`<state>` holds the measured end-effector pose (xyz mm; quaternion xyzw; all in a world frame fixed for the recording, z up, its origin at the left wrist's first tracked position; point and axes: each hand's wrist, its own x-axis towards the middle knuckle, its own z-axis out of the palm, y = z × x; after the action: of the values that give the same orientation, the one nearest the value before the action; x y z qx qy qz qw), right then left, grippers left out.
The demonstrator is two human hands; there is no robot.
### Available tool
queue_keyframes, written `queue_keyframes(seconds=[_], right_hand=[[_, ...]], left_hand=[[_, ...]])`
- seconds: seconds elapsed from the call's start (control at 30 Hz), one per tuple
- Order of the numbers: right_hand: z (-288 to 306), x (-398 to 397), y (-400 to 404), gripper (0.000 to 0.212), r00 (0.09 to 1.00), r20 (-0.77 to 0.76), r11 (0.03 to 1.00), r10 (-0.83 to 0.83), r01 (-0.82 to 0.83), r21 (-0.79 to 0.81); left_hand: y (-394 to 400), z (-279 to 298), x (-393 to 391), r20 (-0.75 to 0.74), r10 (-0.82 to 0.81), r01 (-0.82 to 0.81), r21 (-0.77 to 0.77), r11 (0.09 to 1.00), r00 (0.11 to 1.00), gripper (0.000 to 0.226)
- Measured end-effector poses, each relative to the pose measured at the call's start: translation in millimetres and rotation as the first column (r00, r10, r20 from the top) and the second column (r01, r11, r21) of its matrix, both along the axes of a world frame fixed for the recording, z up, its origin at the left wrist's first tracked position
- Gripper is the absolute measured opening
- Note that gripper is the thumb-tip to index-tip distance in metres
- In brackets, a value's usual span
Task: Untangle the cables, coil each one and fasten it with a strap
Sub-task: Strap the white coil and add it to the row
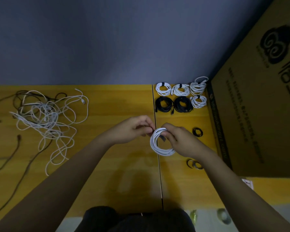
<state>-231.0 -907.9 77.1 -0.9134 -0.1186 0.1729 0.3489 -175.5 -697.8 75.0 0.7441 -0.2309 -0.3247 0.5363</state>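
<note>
A coiled white cable [156, 146] hangs above the middle of the yellow table [117, 101]. My right hand [179, 139] grips the coil at its top right. A dark strap [162, 138] crosses the coil under that hand's fingers. My left hand [136, 128] pinches the strap's other end at the coil's upper left. A tangle of white and dark cables [43, 118] lies at the left. Several strapped coils, white [163, 89] and black [164, 104], sit in two rows at the back right.
A large cardboard box [258, 97] stands along the right side. Two loose dark straps lie on the table near it, one [197, 132] beside my right hand and one [194, 164] nearer me. A seam [159, 173] runs down the table.
</note>
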Motion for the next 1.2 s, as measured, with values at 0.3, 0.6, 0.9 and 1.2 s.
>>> queue_keyframes(seconds=[0.3,0.6,0.9,1.2], right_hand=[[1.3,-10.9,23.5,0.016,0.967,0.171,0.982,-0.187,0.178,0.063],[-6.6,-10.2,37.8,0.016,0.949,0.146,0.957,-0.279,0.263,0.122],[3.2,-12.9,43.1,0.020,0.947,-0.011,0.892,-0.322,0.307,0.333],[7.0,-15.8,30.0,0.029,0.930,0.191,0.887,-0.315,0.217,0.407]], left_hand=[[-0.4,9.5,-17.3,-0.249,0.277,-0.324,-0.172,0.930,0.928,0.018],[-7.7,8.6,-18.5,-0.170,0.362,-0.380,-0.090,0.921,0.917,0.008],[-12.4,17.5,-16.0,-0.188,0.445,-0.466,-0.089,0.880,0.876,0.013],[-18.2,21.4,-19.7,-0.190,0.534,-0.560,-0.127,0.819,0.824,0.012]])
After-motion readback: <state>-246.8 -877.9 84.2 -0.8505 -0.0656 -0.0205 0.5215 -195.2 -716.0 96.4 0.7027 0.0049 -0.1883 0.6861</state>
